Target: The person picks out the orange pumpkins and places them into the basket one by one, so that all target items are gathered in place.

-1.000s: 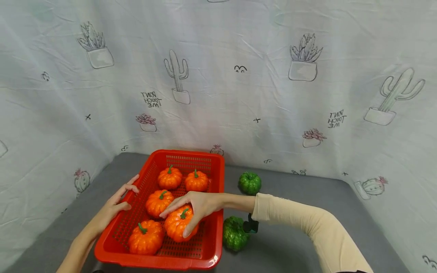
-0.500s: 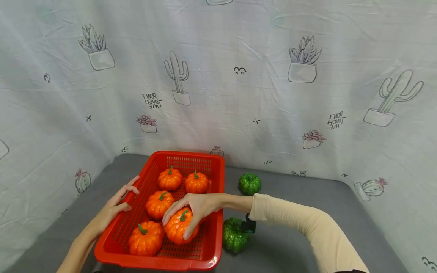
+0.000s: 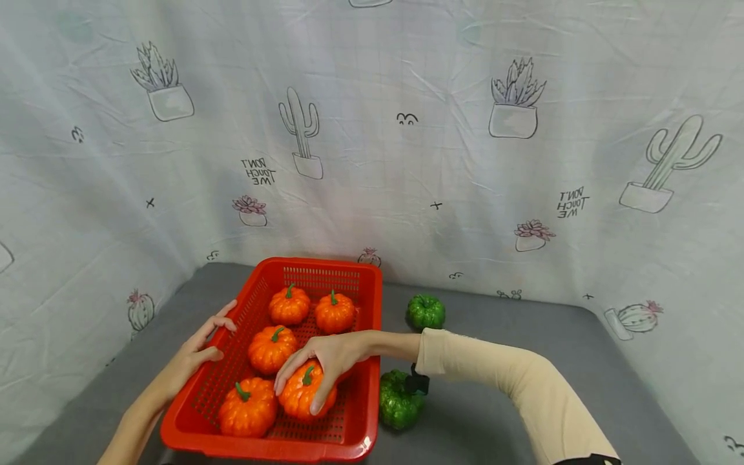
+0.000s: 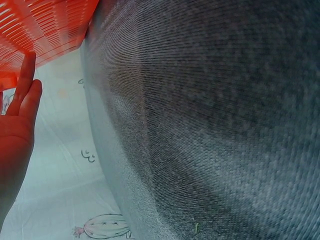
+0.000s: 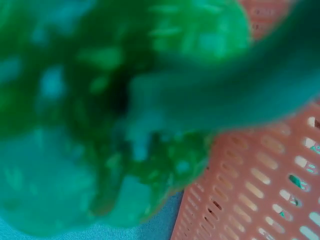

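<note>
My right hand (image 3: 330,363) grips an orange pumpkin (image 3: 298,395) from above, with fingers on its far left side and the thumb across its near right side. That pumpkin sits in the near right part of a red plastic basket (image 3: 270,447), close beside another orange pumpkin (image 3: 248,408). On the basket's left rim, my left hand (image 3: 188,358) holds on with thumb and a finger over the edge. In the left wrist view, two straight fingers (image 4: 31,95) of that hand lie near the basket's outer wall (image 4: 50,30). The right wrist view shows a blurred green pumpkin (image 5: 100,165), filling much of it, but not the right hand.
More orange pumpkins (image 3: 272,349) stand farther back in the basket. Right of it, on the grey tabletop (image 3: 494,400), are a near green pumpkin (image 3: 398,407) beneath the right wrist and a far one (image 3: 426,312). A printed white curtain (image 3: 372,161) hangs behind the table.
My right hand has shifted slightly nearer and to the left with the orange pumpkin, bringing it closer to the near left one. The left hand and the basket look the same.
</note>
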Demonstrator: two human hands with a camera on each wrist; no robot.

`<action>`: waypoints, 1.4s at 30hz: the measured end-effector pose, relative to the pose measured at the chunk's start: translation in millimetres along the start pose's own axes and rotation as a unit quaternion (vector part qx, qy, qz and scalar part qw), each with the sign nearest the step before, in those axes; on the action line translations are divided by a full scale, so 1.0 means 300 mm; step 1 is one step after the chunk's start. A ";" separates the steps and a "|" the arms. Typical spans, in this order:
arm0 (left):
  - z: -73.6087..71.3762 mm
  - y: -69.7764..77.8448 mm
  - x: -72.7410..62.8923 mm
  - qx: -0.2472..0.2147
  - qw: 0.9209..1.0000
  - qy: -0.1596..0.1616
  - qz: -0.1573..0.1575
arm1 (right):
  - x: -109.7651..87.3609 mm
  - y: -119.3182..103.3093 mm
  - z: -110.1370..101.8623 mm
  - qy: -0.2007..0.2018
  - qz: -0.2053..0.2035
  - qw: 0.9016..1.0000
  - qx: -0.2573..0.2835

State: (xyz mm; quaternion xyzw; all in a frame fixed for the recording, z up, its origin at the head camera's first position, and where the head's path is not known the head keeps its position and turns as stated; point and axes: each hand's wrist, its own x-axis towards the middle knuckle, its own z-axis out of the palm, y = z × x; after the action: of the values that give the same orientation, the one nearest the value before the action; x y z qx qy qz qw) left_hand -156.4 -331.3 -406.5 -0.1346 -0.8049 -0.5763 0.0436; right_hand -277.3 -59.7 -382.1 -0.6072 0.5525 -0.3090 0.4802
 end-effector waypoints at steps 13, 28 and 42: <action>0.000 -0.002 0.001 -0.013 1.000 -0.002 -0.010 | 0.017 0.011 0.002 -0.028 0.010 1.000 -0.008; -0.003 -0.007 0.001 -0.021 1.000 -0.007 0.006 | 0.015 0.025 0.002 -0.048 0.009 0.999 -0.006; -0.005 -0.011 -0.001 0.002 1.000 -0.010 0.007 | 0.019 0.029 0.010 -0.076 0.016 0.997 -0.008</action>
State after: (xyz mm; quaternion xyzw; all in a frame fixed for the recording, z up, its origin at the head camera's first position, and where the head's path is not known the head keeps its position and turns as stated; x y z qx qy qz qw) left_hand -157.3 -333.8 -409.2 -0.1456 -0.8056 -0.5729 0.0399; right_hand -276.8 -63.9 -392.0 -0.6237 0.5267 -0.2494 0.5210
